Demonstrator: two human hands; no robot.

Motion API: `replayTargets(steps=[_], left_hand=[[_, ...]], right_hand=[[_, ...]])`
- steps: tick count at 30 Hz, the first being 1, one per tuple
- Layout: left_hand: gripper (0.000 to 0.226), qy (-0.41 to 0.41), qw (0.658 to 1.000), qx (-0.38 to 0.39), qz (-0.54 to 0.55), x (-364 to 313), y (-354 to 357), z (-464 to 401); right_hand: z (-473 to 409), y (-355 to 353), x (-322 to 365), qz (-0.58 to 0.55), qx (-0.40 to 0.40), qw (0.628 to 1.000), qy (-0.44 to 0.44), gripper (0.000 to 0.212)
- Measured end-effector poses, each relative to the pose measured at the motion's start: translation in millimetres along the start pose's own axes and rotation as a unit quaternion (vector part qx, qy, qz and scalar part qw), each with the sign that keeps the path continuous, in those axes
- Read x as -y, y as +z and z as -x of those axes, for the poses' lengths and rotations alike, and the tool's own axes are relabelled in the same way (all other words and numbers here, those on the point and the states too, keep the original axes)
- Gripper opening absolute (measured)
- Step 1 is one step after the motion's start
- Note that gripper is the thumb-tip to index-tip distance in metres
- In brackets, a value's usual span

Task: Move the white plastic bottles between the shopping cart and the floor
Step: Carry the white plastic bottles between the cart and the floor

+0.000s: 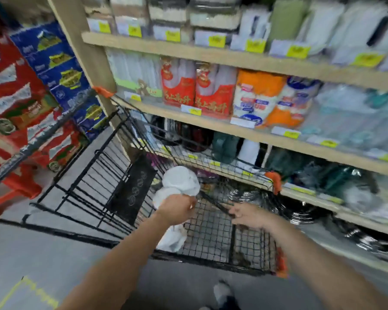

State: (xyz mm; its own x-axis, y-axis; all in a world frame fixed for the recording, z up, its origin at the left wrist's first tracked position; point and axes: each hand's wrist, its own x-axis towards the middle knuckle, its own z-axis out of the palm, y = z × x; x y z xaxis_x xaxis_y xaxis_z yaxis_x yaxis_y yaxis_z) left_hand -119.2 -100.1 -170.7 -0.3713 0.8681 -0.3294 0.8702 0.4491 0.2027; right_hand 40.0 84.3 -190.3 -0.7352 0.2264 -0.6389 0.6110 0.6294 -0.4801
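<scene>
A black wire shopping cart (211, 262) stands in front of me, tilted in the blurred view. White plastic bottles lie inside it: one (180, 180) at the top, another (173, 239) lower down near the cart's near wall. My left hand (175, 206) reaches into the cart and grips the upper white bottle from above. My right hand (248, 214) holds a black bar of the cart's inner frame, fingers curled round it. Motion blur hides the bottles' exact shapes.
Wooden shelves (211, 50) with packaged goods and yellow price tags run along the right, close to the cart. Stacked red and blue cartons (25, 97) stand at the left. Grey floor (31, 253) lies in front, with a yellow line at bottom left. My shoe (222, 291) shows below.
</scene>
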Motion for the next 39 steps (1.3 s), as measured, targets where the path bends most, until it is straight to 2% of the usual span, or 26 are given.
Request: replayTargets(steps=[4,10,14,17,23,31,36,39], left_hand=[[0.019,0.126,0.992,0.009,-0.031,-93,-14,-44],[0.013,0.268,0.962,0.017,-0.049,-231,0,-88],[0.012,0.339,0.939,0.023,-0.057,-346,24,-113],[0.014,0.369,0.928,0.033,-0.041,-447,50,-124],[0.018,0.425,0.901,0.075,-0.04,-624,116,-119],[0.02,0.518,0.833,0.175,-0.086,-764,201,-114],[0.031,0.556,0.78,0.27,-0.095,-814,262,-115],[0.043,0.567,0.756,0.299,-0.133,-829,318,-129]], right_hand=[[75,-14,-77,-0.08,-0.088,0.991,0.059,0.032],[193,8,-203,-0.188,-0.235,0.943,0.144,0.024],[263,32,-283,-0.248,-0.264,0.909,0.207,0.02],[314,48,-346,-0.297,-0.287,0.876,0.248,0.027],[426,82,-449,-0.312,-0.3,0.843,0.32,0.032],[508,185,-535,-0.412,-0.334,0.73,0.431,0.038],[514,259,-554,-0.479,-0.348,0.642,0.488,0.049],[496,300,-560,-0.502,-0.355,0.596,0.517,0.054]])
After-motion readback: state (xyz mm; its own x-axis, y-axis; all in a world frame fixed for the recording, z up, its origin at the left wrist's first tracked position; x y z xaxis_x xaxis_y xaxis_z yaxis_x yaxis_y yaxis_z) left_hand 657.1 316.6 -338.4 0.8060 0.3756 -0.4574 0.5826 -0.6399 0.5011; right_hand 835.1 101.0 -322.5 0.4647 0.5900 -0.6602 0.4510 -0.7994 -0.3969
